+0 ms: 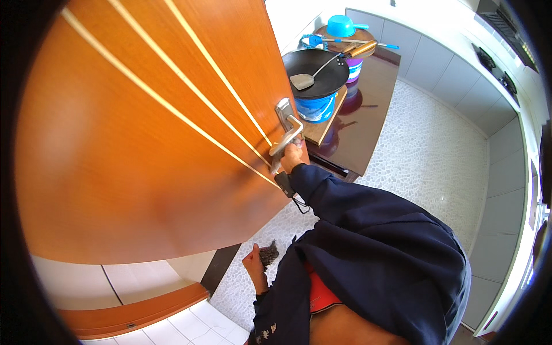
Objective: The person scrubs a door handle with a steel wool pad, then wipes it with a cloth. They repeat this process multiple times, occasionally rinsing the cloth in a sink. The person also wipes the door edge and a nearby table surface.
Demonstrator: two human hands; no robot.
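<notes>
My right hand (pixel 292 156) is closed around a greyish cloth (pixel 278 163), close against the metal lever handle (pixel 286 140) of an orange-brown wooden door (pixel 164 129). The hand hides part of the cloth, and whether it also grips the lever cannot be told. Three pale strips run across the door's face. Lower down, beside my dark jacket, my left hand (pixel 255 261) grips a crumpled dark grey, fuzzy rag or scourer (pixel 269 254), held away from the door. A small black device with a cable (pixel 284 185) sits at my right wrist.
Behind the door's edge stands a dark glossy table (pixel 371 125). It bears a black wok (pixel 317 71) with a metal spatula (pixel 302 81) on a blue bucket (pixel 317 108), and a light blue dipper (pixel 340 26). Grey cabinets (pixel 465 73) curve along the right. An orange-brown wooden frame (pixel 142 317) lies lower left.
</notes>
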